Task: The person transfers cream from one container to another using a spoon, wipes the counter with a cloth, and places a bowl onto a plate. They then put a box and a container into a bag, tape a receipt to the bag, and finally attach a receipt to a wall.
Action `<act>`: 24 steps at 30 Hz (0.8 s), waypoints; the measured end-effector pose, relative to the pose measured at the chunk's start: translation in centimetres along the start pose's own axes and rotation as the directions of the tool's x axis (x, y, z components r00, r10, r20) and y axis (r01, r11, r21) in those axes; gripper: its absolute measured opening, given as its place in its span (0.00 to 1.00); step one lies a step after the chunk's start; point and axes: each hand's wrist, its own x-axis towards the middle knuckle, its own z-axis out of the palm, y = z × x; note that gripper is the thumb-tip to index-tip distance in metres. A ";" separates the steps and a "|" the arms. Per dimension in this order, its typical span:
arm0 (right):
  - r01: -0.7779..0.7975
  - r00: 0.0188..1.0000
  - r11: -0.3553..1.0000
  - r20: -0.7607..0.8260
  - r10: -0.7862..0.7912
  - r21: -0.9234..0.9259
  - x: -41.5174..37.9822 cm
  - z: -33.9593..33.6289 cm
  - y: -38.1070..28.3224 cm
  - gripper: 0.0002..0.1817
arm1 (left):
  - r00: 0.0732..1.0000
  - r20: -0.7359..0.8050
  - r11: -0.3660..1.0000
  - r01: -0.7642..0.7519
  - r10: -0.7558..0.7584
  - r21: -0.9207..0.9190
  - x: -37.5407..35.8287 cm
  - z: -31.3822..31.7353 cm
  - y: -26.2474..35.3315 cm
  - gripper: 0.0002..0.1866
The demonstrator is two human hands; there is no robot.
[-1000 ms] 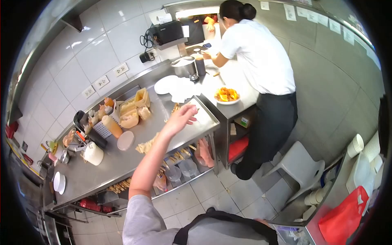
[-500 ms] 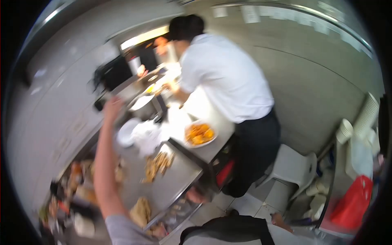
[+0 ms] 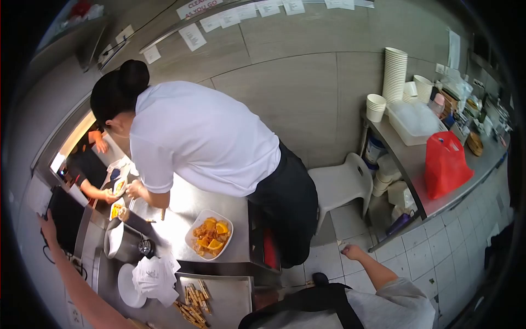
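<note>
My left hand [image 3: 48,227] is at the far left, arm stretched out, with its fingers extended against the edge of a black screen [image 3: 64,219]. My right hand [image 3: 353,253] hangs low over the floor tiles with its fingers curled; whether anything is inside them does not show. In front of me, a white bowl [image 3: 193,248] with fried food and orange slices rests on the steel counter. Closer in are printed paper slips [image 3: 155,277], a white round plate or lid [image 3: 130,293] and several thin wrapped sticks [image 3: 193,301] in a metal tray [image 3: 233,293].
A co-worker in a white shirt [image 3: 208,137] leans over the counter toward a serving opening, where another person in black [image 3: 86,164] handles a dish. A steel container [image 3: 121,249] stands nearby. To the right are a white chair [image 3: 342,183], stacked cups [image 3: 394,77] and a red bag [image 3: 446,164].
My view has swung right, bringing the side table into sight. My left hand, previously raised in front of the screen, is now at its edge. The co-worker still leans over the counter.
</note>
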 end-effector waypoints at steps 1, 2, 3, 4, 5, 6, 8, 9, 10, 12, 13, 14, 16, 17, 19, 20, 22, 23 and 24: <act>0.155 0.987 0.969 0.081 -0.142 -0.190 -1.1 1.5 1.6 0.19 | 1.000 0.005 1.000 -0.011 0.011 -0.014 1.4 0.7 -0.9 0.38; 0.141 0.989 0.972 0.069 -0.130 -0.187 -2.3 2.3 1.9 0.19 | 0.999 -0.028 0.998 -0.030 0.029 -0.052 2.8 1.5 -2.0 0.36; 0.001 0.995 0.983 0.094 0.017 -0.182 -3.6 2.8 2.2 0.20 | 0.997 -0.062 0.995 -0.047 0.042 -0.089 3.8 2.2 -2.9 0.35; -0.140 0.979 0.974 0.119 0.163 -0.179 -4.8 3.0 2.3 0.20 | 0.994 -0.096 0.990 -0.066 0.054 -0.126 4.3 2.2 -3.1 0.34; -0.155 0.978 0.973 0.108 0.176 -0.172 -5.8 3.2 2.3 0.20 | 0.994 -0.095 0.987 -0.073 0.060 -0.142 4.6 2.0 -3.4 0.34; -0.172 0.968 0.969 0.152 0.200 -0.179 -7.0 2.8 1.1 0.20 | 0.999 -0.030 0.964 -0.041 0.035 -0.263 4.6 1.1 -3.1 0.32; -0.211 0.952 0.965 0.193 0.240 -0.159 -8.1 2.5 -0.3 0.20 | 0.999 0.035 0.922 -0.014 0.029 -0.387 4.7 0.6 -3.6 0.31; -0.221 0.951 0.964 0.187 0.247 -0.148 -8.0 3.2 -0.1 0.20 | 0.999 -0.043 0.895 -0.013 -0.007 -0.445 4.9 0.9 -4.7 0.32; -0.171 0.969 0.978 0.159 0.188 -0.118 -7.5 4.0 0.2 0.20 | 0.992 -0.116 0.865 -0.015 -0.050 -0.502 5.1 0.8 -4.4 0.33; -0.131 0.982 0.988 0.124 0.141 -0.083 -7.5 4.1 -0.1 0.20 | 0.986 -0.133 0.832 0.008 -0.099 -0.555 5.5 -0.3 -2.8 0.33; -0.172 0.980 0.985 0.097 0.174 -0.023 -6.9 3.6 -1.2 0.20 | 0.976 -0.149 0.802 0.036 -0.156 -0.597 5.1 -1.0 -1.5 0.32; -0.208 0.976 0.977 0.073 0.205 0.036 -6.3 2.7 -2.8 0.20 | 0.970 -0.210 0.813 -0.024 -0.121 -0.582 3.2 -2.4 2.7 0.31; -0.092 0.996 0.986 0.002 0.092 0.138 -4.9 0.3 -6.0 0.20 | 0.944 -0.327 0.832 -0.141 -0.051 -0.537 -2.6 -7.7 14.9 0.28; -0.028 1.000 0.989 0.000 0.028 0.145 -4.0 -2.0 -8.3 0.20 | 0.935 -0.354 0.705 -0.246 -0.008 -0.666 -6.3 -9.5 20.6 0.26; 0.181 0.977 0.953 -0.151 -0.148 0.243 -3.7 -8.5 -15.2 0.20 | 0.941 -0.339 0.436 -0.306 0.002 -0.846 -15.8 -13.2 32.3 0.22; 0.307 0.943 0.913 -0.213 -0.255 0.269 -3.1 -11.0 -17.6 0.19 | 0.952 -0.295 0.403 -0.303 0.085 -0.863 -19.6 -13.6 35.0 0.23; 0.471 0.879 0.761 -0.307 -0.364 0.445 -3.5 -16.9 -22.7 0.22 | 0.961 -0.200 0.327 -0.254 0.190 -0.910 -28.9 -15.1 41.9 0.24; 0.545 0.839 0.645 -0.358 -0.411 0.536 -3.5 -19.1 -24.0 0.25 | 0.932 -0.006 0.192 -0.080 0.361 -0.978 -33.5 -14.6 42.8 0.23; 0.636 0.770 0.517 -0.423 -0.478 0.573 -3.8 -21.1 -24.7 0.28 | 0.928 -0.088 0.029 -0.106 0.362 -0.994 -37.6 -15.1 46.8 0.24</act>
